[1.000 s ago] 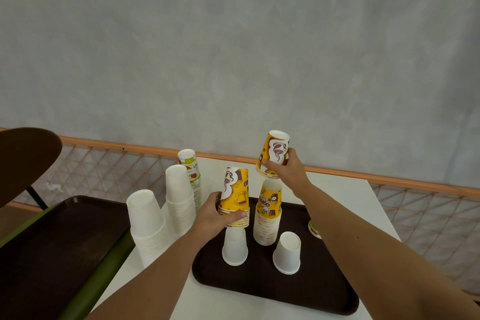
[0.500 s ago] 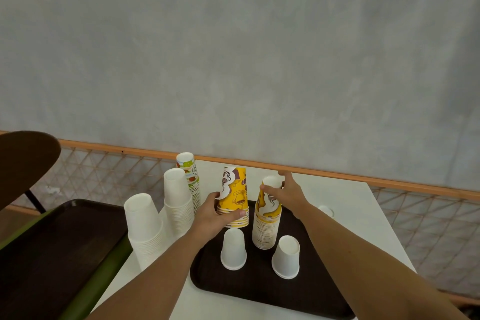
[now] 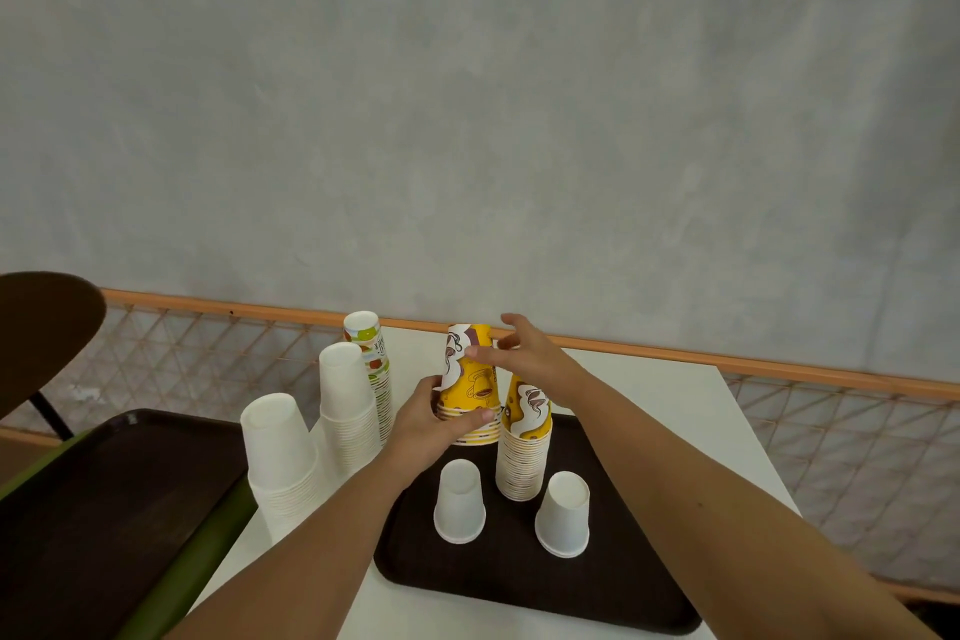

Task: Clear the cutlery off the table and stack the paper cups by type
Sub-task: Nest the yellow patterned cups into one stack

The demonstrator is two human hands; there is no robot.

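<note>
Left hand (image 3: 441,424): we grip a yellow cup stack (image 3: 470,390) at the tray (image 3: 519,582).
Right hand (image 3: 530,359): fingers spread, holding nothing.

a grey wall (image 3: 519,120) fills the upper frame — at left, a dark chair back (image 3: 41,338) above a brown tray (image 3: 104,509).

White table (image 3: 649,405), pushed up against an orange rail (image 3: 779,364). Carries a dark brown tray (image 3: 519,582) on its near middle, reaching almost to the near edge. Left of the tray, three stacks of upturned paper cups straight on the tabletop: a wide white stack (image 3: 278,452) nearest, at the left edge; a narrower white stack (image 3: 347,395) behind it; a dotted stack (image 3: 370,343) just behind that. Alongside on the left, a green surface (image 3: 192,572) bearing a second dark tray (image 3: 104,509).
</note>
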